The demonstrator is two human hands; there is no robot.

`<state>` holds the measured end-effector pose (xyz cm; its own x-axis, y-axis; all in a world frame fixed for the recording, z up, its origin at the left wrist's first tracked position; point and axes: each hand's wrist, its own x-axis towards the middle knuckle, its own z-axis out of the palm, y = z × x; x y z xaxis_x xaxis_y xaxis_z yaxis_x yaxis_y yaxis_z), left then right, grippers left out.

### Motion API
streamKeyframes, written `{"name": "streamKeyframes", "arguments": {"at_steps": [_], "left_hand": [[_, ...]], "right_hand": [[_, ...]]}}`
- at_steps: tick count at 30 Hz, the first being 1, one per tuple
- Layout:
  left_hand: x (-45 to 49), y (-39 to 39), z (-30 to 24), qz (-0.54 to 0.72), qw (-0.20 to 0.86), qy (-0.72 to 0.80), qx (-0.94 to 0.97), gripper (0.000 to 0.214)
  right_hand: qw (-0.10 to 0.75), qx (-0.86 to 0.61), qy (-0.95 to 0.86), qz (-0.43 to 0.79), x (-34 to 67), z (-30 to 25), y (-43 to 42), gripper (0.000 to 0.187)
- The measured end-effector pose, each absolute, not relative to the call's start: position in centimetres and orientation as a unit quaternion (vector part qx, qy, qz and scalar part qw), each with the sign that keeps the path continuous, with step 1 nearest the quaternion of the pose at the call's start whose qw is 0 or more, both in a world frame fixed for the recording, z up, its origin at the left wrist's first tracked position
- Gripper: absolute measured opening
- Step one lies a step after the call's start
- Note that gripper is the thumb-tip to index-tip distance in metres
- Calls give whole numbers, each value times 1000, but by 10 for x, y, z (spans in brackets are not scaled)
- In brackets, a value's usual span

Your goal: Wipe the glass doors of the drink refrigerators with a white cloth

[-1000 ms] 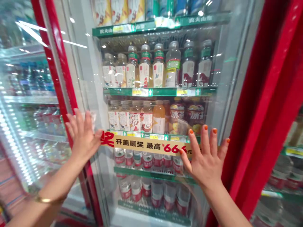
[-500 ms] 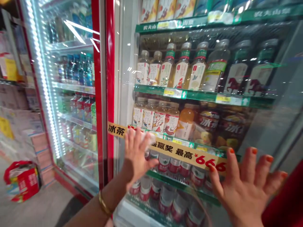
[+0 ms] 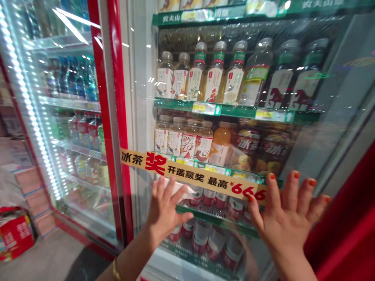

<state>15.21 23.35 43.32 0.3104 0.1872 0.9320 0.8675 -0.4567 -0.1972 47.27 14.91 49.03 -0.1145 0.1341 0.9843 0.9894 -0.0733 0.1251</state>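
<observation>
A glass-door drinks cooler [image 3: 319, 156] with a red frame [image 3: 115, 117] fills most of the view, and both hands sit low on its glass. The right hand [image 3: 284, 214] is open, its fingers spread wide and flat against the pane, with orange-painted nails and its thumb just beside the end of a yellow printed strip [image 3: 193, 175] that runs across the door. The left hand [image 3: 164, 208] is also open, fingers slightly apart, just below the strip. A white cloth or tissue [image 3: 175, 188] lies between its fingers and the glass, though whether the fingers grip it is hard to tell. A gold bangle [image 3: 116, 269] shows on the left wrist. Behind the glass, green shelves [image 3: 205, 108] carry rows of bottled tea [image 3: 215, 74], with an orange drink [image 3: 219, 144] on the shelf below and red-labelled water bottles [image 3: 215, 200] behind the hands. To the left stands a second lit cooler [image 3: 67, 78], and beyond it, on the grey floor [image 3: 43, 261], lie stacked cardboard boxes [image 3: 35, 222] and a red bag [image 3: 16, 236].
</observation>
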Motion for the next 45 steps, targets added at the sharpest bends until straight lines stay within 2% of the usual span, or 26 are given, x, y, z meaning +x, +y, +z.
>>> {"name": "streamKeyframes", "arguments": {"at_steps": [3,5,8,11,14,16,18,20,23,26,30,33,36,38,42,45], "left_hand": [[134,240,453,-529,280,-466,-651,93],[143,241,478,-560,239,-483,-629,91],[180,230,482,-519,289,-417,-688,104],[190,219,444,-460,369,-328,-738,107],[164,225,431,-489,316,-396,-710,97],[158,230,449,-545,241,-471,-650,89],[175,228,467,-576,215,-485,-622,88],[204,218,464,-533,261,-437,-676,98],[224,202,420,-439,351,-329,-759,111],[192,206,394,-457,305,-397,-736,104],[176,221,442,-576,193,-493,-623,87],[217,210,448,-543,220,-443,-678,94],[234,195,406,-463,300,-357,-754,94],[212,199,386,-473,289,-394,-733,90],[153,228,418,-577,236,-505,-597,82],[163,230,434,-567,258,-492,-608,86]], "right_hand": [[412,-522,-532,-524,471,490,151,85],[410,-524,-525,-531,472,490,152,86],[405,-527,-524,-534,472,490,151,88],[407,-529,-522,-532,470,489,151,91],[409,-525,-519,-536,467,491,152,94],[410,-522,-519,-538,467,492,152,94],[411,-523,-520,-536,468,492,152,95],[412,-526,-522,-530,469,491,151,96],[414,-528,-523,-525,469,490,151,97],[413,-530,-522,-525,467,489,152,99],[407,-530,-515,-537,467,491,152,100],[405,-530,-517,-537,468,491,150,97],[407,-527,-524,-531,469,491,149,93],[407,-524,-527,-531,470,491,149,89],[413,-514,-527,-536,470,490,149,83],[420,-513,-531,-528,471,489,148,79]]}}
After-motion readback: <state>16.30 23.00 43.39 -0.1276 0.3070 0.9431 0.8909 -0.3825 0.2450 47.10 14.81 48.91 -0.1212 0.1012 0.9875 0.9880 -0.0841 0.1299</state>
